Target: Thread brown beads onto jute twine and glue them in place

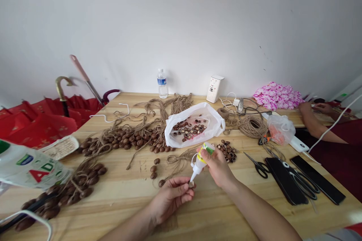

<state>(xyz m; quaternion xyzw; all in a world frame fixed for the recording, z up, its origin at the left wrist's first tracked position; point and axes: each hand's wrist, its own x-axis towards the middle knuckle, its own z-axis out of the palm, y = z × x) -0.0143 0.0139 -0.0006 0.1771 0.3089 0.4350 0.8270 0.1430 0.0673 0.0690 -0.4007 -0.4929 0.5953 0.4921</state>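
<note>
Right hand [217, 166] grips squeeze bottle [200, 161]; left hand [173, 198] pinches small shell [191, 185] at bottle's seven o'clock, nozzle [193, 176] at it. Dispensing, seemingly; calls for steady, light squeeze.

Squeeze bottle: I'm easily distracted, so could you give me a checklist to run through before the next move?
1. Squeeze bottle secure: ok, gripped in the right hand.
2. Nozzle aimed: ok, it slants down toward the left hand.
3. Shell piece held: ok, pinched in the left fingertips below the nozzle.
4. Nozzle tip touching the shell piece: cannot tell, too small.
5. Plastic bag open: ok, loose pieces show inside.
6. Small scissors apart from both hands: ok, they lie right of them.
</note>
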